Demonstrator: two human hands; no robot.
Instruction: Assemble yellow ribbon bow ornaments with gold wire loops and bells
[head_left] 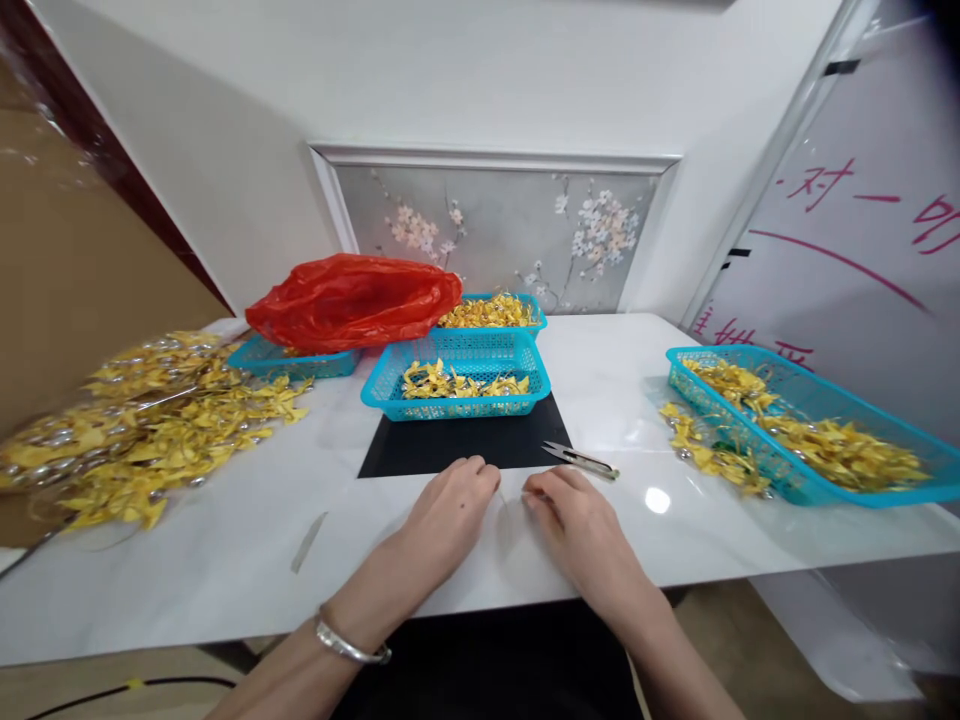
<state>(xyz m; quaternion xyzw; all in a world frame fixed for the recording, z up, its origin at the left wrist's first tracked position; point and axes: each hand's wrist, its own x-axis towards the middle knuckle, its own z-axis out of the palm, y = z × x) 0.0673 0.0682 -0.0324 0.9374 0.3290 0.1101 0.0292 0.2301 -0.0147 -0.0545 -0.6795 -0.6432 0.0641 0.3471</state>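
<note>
In the head view, the likeliest trouble is with the thin, pale strand point(505, 497) in the gap between the two hands, above the near edge of the glossy white table point(225, 570): a loosened pinch could let it slip, and against so pale a surface it might be hard to find again. The small metal thread snips point(579, 460) lie just beyond the right hand point(577, 520), so a careless push to the far side could bring fingers against the blades. At far left, the loose heap of yellow petal strings with silver beads point(172, 440) could tangle if one were dragged out quickly.

The left hand point(454, 515) is narrow, fingers curled and tips pinched, seemingly on the strand. The right hand is also nearly closed, thumb and fingertips together; whether it grips the strand's other end cannot be told. Both are on the near side of the flat black mat point(465, 450) and the turquoise perforated plastic basket point(457, 408).
</note>
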